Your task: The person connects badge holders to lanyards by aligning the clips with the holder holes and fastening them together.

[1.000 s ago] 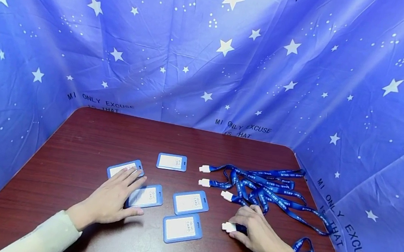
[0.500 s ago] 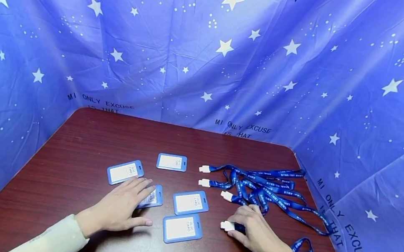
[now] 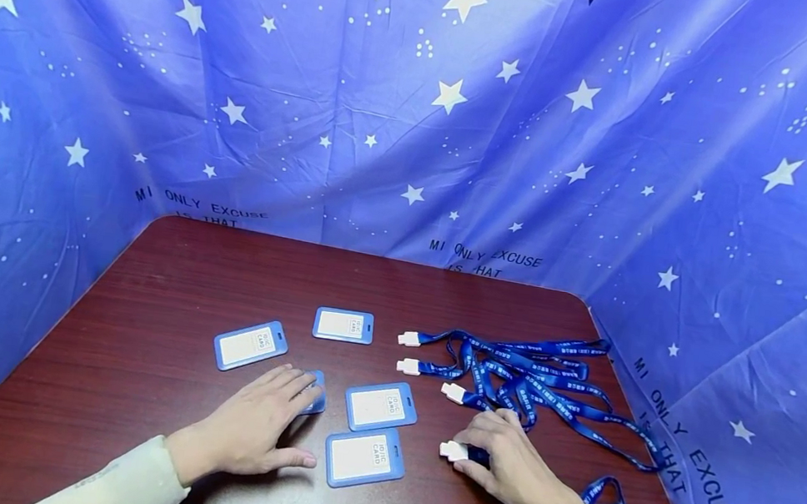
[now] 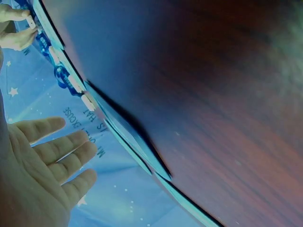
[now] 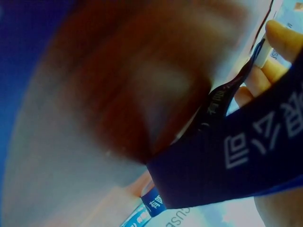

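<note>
My left hand point(image 3: 253, 427) hovers with fingers spread over a blue ID card holder point(image 3: 315, 392), hiding most of it. In the left wrist view its fingers point(image 4: 61, 149) are extended and hold nothing. Two more card holders, an upper one point(image 3: 381, 406) and a lower one point(image 3: 365, 457), lie just right of that hand. With thumb and fingers, my right hand point(image 3: 516, 468) pinches a blue lanyard by its white plastic clip point(image 3: 454, 451). In the right wrist view the lanyard's printed strap point(image 5: 227, 151) runs back past the palm and partly covers the hand.
Two further card holders lie farther back, one at left point(image 3: 250, 345) and one near the middle point(image 3: 343, 325). Several blue lanyards point(image 3: 554, 380) sprawl at the right of the dark red table point(image 3: 235, 265), white clips facing left. A starry blue curtain point(image 3: 390, 116) surrounds the table.
My left hand has moved right and toward me, from the far-left card holder to the one beside it, uncovering the first. The right hand has barely shifted, still pinching the lanyard clip.
</note>
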### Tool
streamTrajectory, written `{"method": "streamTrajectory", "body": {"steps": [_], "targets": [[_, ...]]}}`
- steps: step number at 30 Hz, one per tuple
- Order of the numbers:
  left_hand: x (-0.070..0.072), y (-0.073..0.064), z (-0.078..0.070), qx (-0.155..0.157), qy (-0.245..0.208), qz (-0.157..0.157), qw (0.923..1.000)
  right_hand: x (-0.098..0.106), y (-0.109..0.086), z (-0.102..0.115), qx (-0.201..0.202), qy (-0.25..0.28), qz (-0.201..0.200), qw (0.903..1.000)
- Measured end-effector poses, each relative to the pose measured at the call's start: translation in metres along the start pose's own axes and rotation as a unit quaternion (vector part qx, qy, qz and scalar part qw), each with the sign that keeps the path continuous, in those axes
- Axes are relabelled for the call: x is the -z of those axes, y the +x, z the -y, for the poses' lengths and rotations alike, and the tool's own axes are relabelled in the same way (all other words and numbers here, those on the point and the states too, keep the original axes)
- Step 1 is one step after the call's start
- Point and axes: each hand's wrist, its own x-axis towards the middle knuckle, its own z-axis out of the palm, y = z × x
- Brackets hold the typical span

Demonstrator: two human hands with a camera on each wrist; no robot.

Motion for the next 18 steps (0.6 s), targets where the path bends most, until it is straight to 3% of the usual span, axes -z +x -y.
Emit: {"method": "streamTrajectory", "body": {"steps": [18], "targets": [[-0.005, 0.01, -0.014, -0.052, 0.016, -0.037, 0.9978, -0.001, 0.001, 0.002, 0.006, 0.006, -0.005, 1.0]]}}
